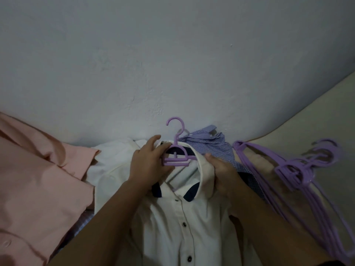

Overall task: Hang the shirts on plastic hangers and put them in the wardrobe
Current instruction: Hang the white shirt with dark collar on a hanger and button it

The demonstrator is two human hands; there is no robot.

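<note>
A white shirt (184, 227) with dark buttons and navy collar tips lies front-up on the bed, in the lower middle. A purple plastic hanger (175, 150) sits in its neck opening, hook pointing up toward the wall. My left hand (148, 162) grips the hanger's middle together with the left side of the collar. My right hand (221, 173) holds the right side of the collar. The hanger's arms are hidden inside the shirt.
A pink shirt (38, 179) lies spread at the left. A blue striped shirt (209, 143) is bunched behind the white one. A pile of several purple hangers (299, 169) lies on the beige bed (317, 116) at the right. A grey wall (172, 64) rises behind.
</note>
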